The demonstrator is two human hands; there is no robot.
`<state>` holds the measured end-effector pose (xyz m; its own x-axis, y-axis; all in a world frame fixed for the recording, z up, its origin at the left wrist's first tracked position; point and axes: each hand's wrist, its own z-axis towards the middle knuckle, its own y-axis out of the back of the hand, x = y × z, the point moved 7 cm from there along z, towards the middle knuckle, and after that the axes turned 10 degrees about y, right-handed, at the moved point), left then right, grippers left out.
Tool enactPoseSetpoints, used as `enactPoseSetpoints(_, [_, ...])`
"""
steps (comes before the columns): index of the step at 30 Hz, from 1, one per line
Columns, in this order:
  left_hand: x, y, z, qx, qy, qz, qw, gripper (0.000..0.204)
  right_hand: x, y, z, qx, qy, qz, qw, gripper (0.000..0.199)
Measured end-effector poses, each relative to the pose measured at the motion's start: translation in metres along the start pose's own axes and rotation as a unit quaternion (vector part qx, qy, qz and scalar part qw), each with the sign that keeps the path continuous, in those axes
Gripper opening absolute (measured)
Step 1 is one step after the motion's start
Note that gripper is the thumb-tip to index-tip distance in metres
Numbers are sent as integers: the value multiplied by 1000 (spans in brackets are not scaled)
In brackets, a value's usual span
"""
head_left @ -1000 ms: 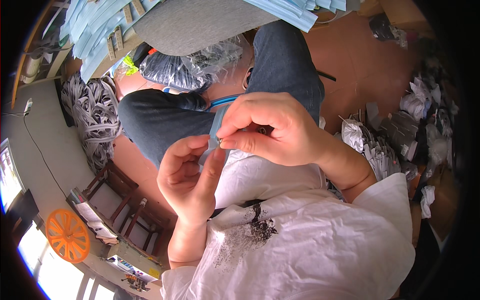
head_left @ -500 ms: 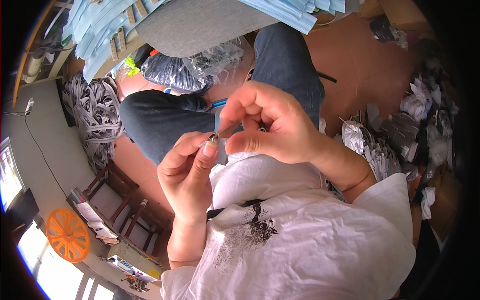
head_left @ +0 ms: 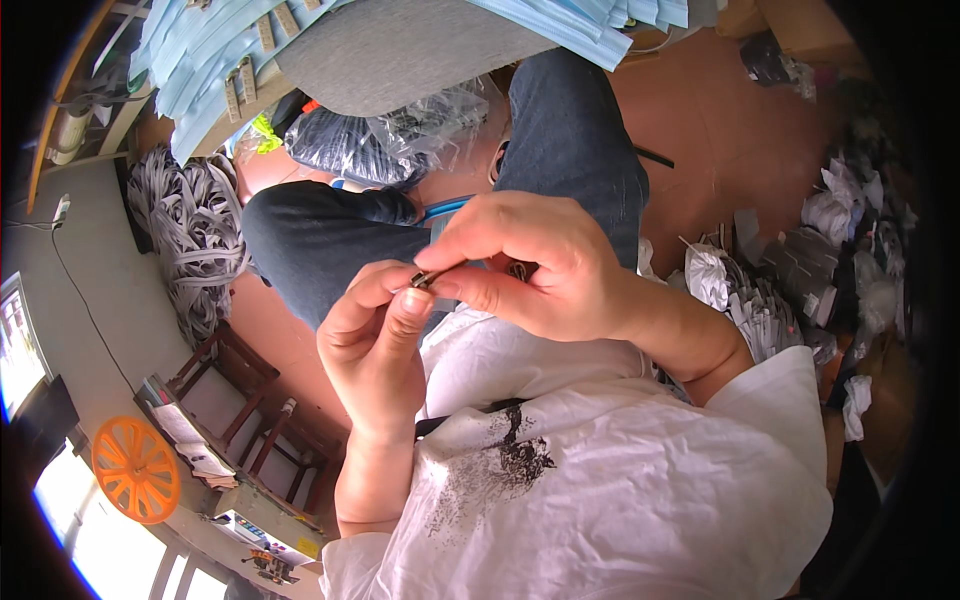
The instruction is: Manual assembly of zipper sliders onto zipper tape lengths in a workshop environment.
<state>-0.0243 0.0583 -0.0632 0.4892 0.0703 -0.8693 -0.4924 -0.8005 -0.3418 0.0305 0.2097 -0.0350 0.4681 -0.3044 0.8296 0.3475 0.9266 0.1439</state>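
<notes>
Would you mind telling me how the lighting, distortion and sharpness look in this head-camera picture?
Head view: even daylight, with blown-out glare at the window lower left; strong fisheye bending, black corners, the grey board's edge curving near the rim; the left hand and right hand are fairly sharp, but the small dark piece pinched between them is too tiny to identify.

Orange spool (head_left: pixel 136 470), grey strap bundles (head_left: pixel 190 230), wooden stool (head_left: pixel 225 385), perhaps crumpled wrappers (head_left: pixel 770 300), pale blue strips (head_left: pixel 200 45)

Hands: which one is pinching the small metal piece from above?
The right hand, reaching over with thumb and forefinger; the left hand comes up from below to meet it.
</notes>
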Motion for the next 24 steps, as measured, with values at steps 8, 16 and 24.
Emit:
enactPoseSetpoints(8, [9, 4, 4, 67, 35, -170, 983, 18, -10, -8, -9, 32, -129, 84, 988, 32])
enactPoseSetpoints(16, [15, 3, 5, 47, 58, -258, 963, 18, -18, -16, -21, 6, -246, 225, 943, 9])
enactPoseSetpoints(24, [20, -2, 5, 84, 107, -314, 940, 20, -15, -18, -15, -47, -199, 289, 935, 8])
